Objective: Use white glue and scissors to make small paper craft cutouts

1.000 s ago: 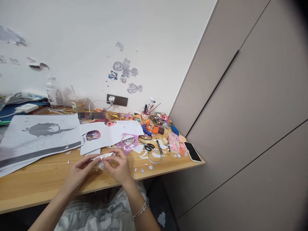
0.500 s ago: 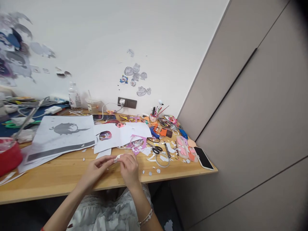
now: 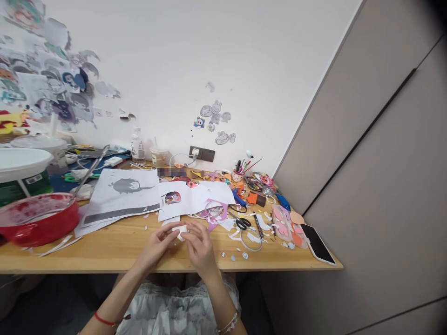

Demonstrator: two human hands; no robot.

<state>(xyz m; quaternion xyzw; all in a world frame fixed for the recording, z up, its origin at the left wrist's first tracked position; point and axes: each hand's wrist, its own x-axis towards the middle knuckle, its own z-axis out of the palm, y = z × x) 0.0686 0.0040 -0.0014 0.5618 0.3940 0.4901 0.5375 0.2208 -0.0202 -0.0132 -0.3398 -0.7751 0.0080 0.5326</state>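
Between my two hands, just above the front of the wooden desk (image 3: 115,253), is a small white piece of paper (image 3: 180,231). My left hand (image 3: 161,241) pinches its left side between thumb and fingers. On its right side my right hand (image 3: 199,244) grips the edge, with fingers curled over it. Part of the piece is hidden by the fingers. Several tiny round paper cutouts, one of them a grey disc (image 3: 233,258), lie to the right of my right hand. Black-handled scissors (image 3: 243,223) and a roll of clear tape (image 3: 251,239) rest farther right.
A printed sheet (image 3: 122,193) lies left, beside a red bowl (image 3: 38,218) with a spoon in it. White cut paper (image 3: 209,195) is behind my hands. A pen cup (image 3: 238,175), paper scraps and a phone (image 3: 318,244) are to the right. A tall cabinet (image 3: 380,163) borders the desk.
The view has turned left, so the red bowl and a green-and-white tub show more fully. Both hands still hold the white piece, which now shows more of its surface between the fingers.
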